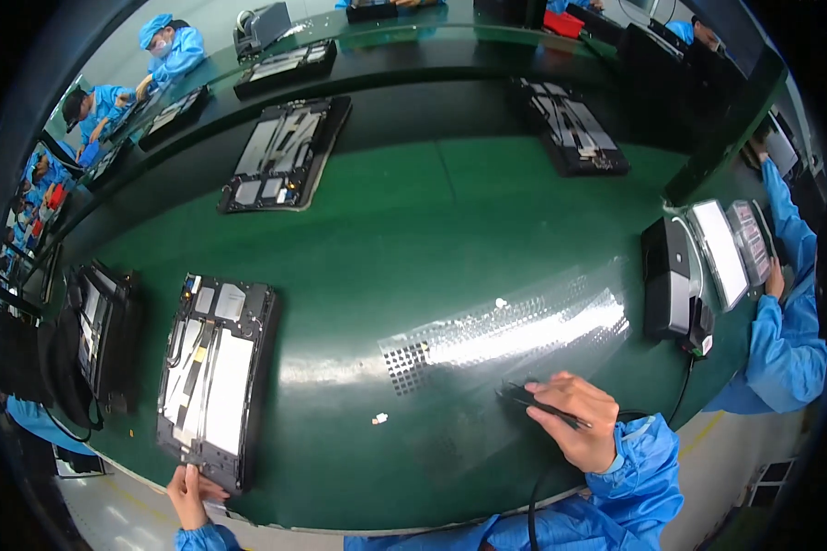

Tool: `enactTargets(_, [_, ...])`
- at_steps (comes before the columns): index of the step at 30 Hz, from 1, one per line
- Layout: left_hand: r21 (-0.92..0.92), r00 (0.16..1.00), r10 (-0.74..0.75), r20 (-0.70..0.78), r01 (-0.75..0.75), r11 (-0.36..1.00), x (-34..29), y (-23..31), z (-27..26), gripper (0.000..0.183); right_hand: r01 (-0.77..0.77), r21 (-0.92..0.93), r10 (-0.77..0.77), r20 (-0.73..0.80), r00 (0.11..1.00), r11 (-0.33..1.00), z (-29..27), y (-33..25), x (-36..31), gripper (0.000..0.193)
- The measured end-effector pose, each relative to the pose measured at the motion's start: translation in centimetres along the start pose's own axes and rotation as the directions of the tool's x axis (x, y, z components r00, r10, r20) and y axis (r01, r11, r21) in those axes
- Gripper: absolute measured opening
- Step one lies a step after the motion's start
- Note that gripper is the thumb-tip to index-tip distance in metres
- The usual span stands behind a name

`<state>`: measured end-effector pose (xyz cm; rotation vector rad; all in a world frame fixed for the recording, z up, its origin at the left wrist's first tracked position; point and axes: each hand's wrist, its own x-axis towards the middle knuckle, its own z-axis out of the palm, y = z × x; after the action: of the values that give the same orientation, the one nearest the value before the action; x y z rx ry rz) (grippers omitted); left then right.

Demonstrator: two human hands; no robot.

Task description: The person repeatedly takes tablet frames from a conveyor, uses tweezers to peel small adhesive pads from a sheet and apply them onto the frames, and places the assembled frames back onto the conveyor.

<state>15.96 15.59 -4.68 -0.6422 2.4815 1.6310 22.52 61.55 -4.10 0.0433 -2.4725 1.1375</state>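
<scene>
Clamps slim dark tweezers (pixel 524 397) between the thumb and bent fingers of the bare right hand (pixel 579 421), below which runs a shiny blue sleeve (pixel 643 468). Points the tweezers leftward, low over the green-topped table (pixel 331 459), by the near side of a long, clear, glossy plastic sheet (pixel 524 332). Impossible, at this size, to tell tips parted from tips meeting, or to tell contact with the sheet from hovering. Lays the fingertips of the bare left hand (pixel 189 496) against the near edge of an opened black rectangular device (pixel 225 372) with white panels, flat strips and pale grey squares inside; cannot tell pinching from plain resting there. Has this device lying slightly slanted at the left of the table, well apart from the sheet. Has a grid of small black squares (pixel 407 365) at the sheet's left end, and a small white scrap (pixel 379 419) on the green surface between device and right hand. Faces, farther off, two more opened black devices (pixel 280 151), set well apart from each other. Has at the right an upright black-and-grey box (pixel 666 280), just beside a flat white panel (pixel 719 253) and, past that, a co-worker's blue sleeve (pixel 788 344).
</scene>
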Motion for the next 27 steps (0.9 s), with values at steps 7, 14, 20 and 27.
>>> enactTargets(7, [0.545, 0.707, 0.643, 0.293, -0.676, 0.495, -6.2, 9.9, 7.3, 0.017, -0.09, 0.253, 0.1, -0.025, 0.995, 0.963, -0.4, -0.6, 1.0, 0.015])
enactTargets(14, [0.176, 0.116, 0.666, 0.737, -0.984, -0.024, -2.9, 9.7, 21.6, 0.044, -0.307, 0.447, 0.302, 0.085, 0.95, 0.841, 2.4, 0.0, 3.6, 0.013])
enactTargets(20, [0.064, 0.053, 0.558, 0.828, -0.998, 0.0, -2.4, 8.6, 23.9, 0.052, -0.298, 0.52, 0.314, 0.06, 0.947, 0.8, 3.5, 1.1, 2.7, 0.012])
enactTargets(27, [0.06, 0.062, 0.55, 0.833, -0.998, 0.023, -2.9, 8.9, 24.7, 0.054, -0.369, 0.509, 0.374, 0.097, 0.922, 0.778, 2.6, 1.6, 2.8, 0.012])
